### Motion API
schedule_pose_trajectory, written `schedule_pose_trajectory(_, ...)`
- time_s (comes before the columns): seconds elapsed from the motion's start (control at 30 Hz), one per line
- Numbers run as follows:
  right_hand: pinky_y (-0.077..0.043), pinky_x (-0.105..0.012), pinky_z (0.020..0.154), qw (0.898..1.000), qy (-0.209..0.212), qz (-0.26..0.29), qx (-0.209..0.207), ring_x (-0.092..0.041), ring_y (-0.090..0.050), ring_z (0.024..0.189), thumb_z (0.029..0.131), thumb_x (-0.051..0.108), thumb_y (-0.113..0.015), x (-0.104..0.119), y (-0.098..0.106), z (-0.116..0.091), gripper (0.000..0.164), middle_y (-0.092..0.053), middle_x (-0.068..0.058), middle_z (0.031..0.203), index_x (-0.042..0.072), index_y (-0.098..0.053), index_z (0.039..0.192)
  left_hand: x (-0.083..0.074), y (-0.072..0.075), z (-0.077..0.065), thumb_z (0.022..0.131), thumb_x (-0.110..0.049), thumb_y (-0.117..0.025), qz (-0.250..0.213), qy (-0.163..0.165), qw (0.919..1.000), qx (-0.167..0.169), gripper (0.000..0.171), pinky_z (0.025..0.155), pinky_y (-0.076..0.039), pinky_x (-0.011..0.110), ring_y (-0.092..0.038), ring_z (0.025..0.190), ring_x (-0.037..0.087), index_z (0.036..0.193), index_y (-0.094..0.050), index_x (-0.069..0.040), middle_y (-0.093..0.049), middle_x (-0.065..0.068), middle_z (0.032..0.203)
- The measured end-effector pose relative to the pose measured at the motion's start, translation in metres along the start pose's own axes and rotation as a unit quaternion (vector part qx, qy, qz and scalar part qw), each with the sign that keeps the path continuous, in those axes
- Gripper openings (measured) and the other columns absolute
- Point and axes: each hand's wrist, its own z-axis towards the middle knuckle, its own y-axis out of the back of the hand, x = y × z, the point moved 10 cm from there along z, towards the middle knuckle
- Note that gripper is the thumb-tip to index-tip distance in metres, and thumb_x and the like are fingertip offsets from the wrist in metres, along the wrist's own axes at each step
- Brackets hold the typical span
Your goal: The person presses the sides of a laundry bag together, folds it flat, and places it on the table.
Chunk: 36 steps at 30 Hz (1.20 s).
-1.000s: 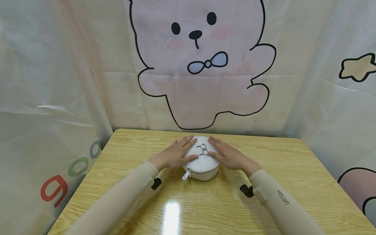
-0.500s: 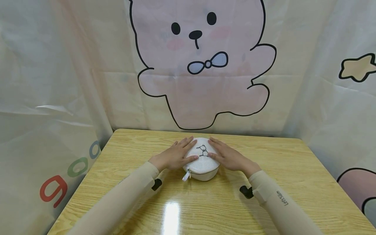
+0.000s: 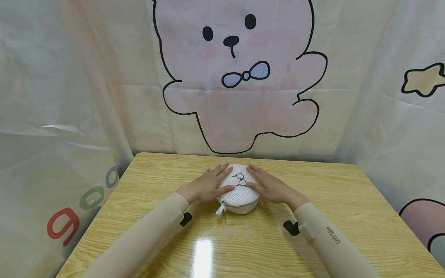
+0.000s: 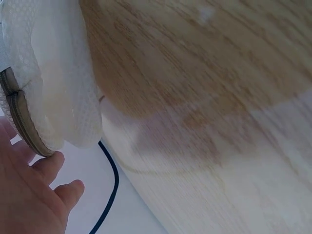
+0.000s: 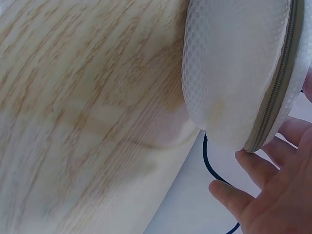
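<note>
A small white mesh laundry bag [image 3: 239,196], domed and zipped round its side, sits on the wooden table with a line drawing on its top. Its white zipper pull [image 3: 219,209] hangs at the near left. My left hand [image 3: 206,186] rests on the bag's left side, fingers extended and thumb lying across the top. From the other side, my right hand [image 3: 275,187] touches it the same way. Both wrist views show fingertips right by the brown zipper [image 5: 277,83], and the bag's pale lower wall [image 4: 68,83] below it. Neither hand's fingers curl around the bag.
The wooden table [image 3: 156,170] ends at a back edge just beyond the bag. Behind it hangs a cloth with a printed bear [image 3: 236,104]; more cloth hangs at both sides. A dark cable [image 4: 113,190] runs past the table edge in the left wrist view.
The bag's top has shifted slightly down and toward the near side under the hands. Both hands have stayed on it, almost unmoved.
</note>
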Motion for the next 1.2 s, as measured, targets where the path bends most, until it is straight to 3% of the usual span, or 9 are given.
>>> schedule_pose_trajectory(1.2, -0.023, -0.064, 0.125, 1.000, -0.014, 0.018, 0.018, -0.044, -0.021, 0.158, 0.110, 0.045, -0.048, -0.011, -0.014, 0.003, 0.070, -0.016, -0.017, 0.174, 0.009, -0.025, 0.165, 0.003, -0.014, 0.003, 0.107, -0.064, -0.034, -0.021, 0.009, 0.9995, 0.023, 0.080, 0.128, -0.021, 0.059, -0.018, 0.161, 0.037, 0.168, -0.014, -0.017, -0.010, 0.011, 0.176)
